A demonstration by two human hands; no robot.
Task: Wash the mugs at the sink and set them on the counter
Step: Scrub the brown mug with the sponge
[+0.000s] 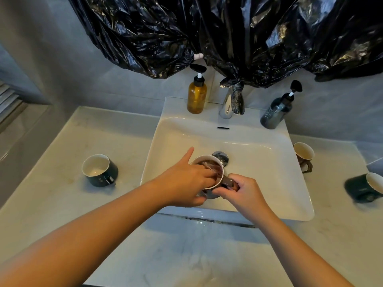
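Note:
Over the white sink (290, 183) I hold a brown mug (216, 169), tilted, just in front of the drain (221, 157). My right hand (244, 193) grips its handle. My left hand (186, 181) has its fingers curled over the rim and into the mug, thumb sticking out toward the back. On the counter to the left stands a dark green mug (100, 170), tilted toward me. To the right of the sink a second brown mug (303, 155) sits leaning, and another dark green mug (364, 188) lies on its side at the far right.
An amber pump bottle (196, 94), a chrome faucet (230, 100) and a grey-blue pump bottle (275, 114) stand along the back of the sink. Black plastic sheeting (228, 38) hangs over the wall above and drapes onto the faucet. The pale counter (196, 255) stretches in front.

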